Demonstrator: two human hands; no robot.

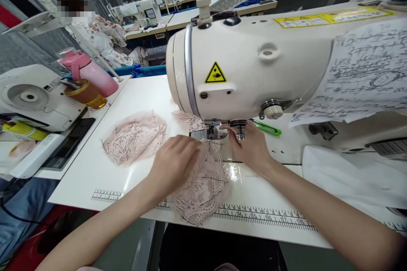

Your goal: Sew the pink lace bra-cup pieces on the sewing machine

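A pale pink lace piece (206,190) lies under the needle area of a white sewing machine (248,63) and hangs slightly over the table's front edge. Dark thread lines cross it. My left hand (176,163) is closed on the lace's left side, just in front of the metal presser foot (211,131). To the right of the foot is my right hand (251,146), its thumb beside the foot and its fingertips hidden behind the needle parts. More lace (189,120) shows behind the foot. A second pink lace piece (135,137) rests on the table at left.
Green thread snips (267,128) lie behind my right hand. White cloth (349,173) is at right, below a handwritten paper (369,67). At left stand a pink bottle (90,72), a brown cup (85,93) and another machine (34,97). A person (95,38) sits beyond.
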